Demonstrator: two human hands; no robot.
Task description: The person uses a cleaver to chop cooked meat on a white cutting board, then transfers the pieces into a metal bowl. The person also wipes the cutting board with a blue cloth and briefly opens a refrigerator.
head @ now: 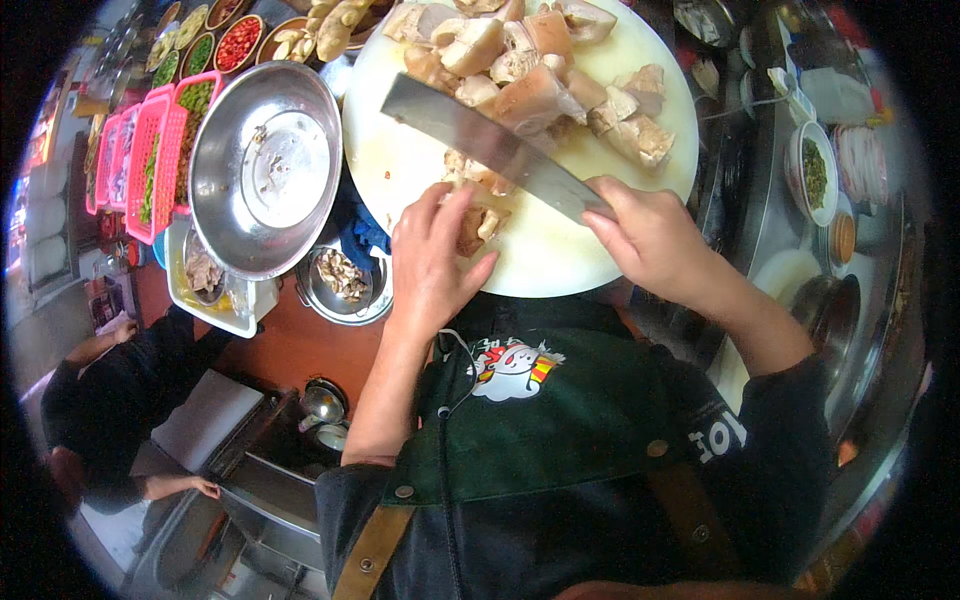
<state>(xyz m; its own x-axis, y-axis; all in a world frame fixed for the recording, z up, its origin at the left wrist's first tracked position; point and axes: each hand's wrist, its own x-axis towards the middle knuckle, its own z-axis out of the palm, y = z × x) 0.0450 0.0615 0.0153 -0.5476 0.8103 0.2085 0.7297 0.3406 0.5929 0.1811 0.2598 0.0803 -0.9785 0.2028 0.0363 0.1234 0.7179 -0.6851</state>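
My right hand (652, 236) grips a broad cleaver (495, 146) by its handle end. Its blade, slightly blurred, slants up to the left over the round white cutting board (592, 247). Lower on the board, my left hand (431, 251) curls around a small piece of cooked meat (480, 227), which sits between thumb and fingers. Just beyond those fingers, partly under the blade, lie more cut bits (469, 169). Large chunks of pale, skin-on meat (536, 97) are heaped across the far half of the board, some hidden behind the cleaver.
Left of the board stands a steel bowl (266, 169) with scraps inside. Below it are a white tub (247, 319) and a pan of chopped pieces (341, 276). Pink baskets (154, 161) and ingredient bowls (238, 43) line the left. Another person (142, 397) stands at lower left.
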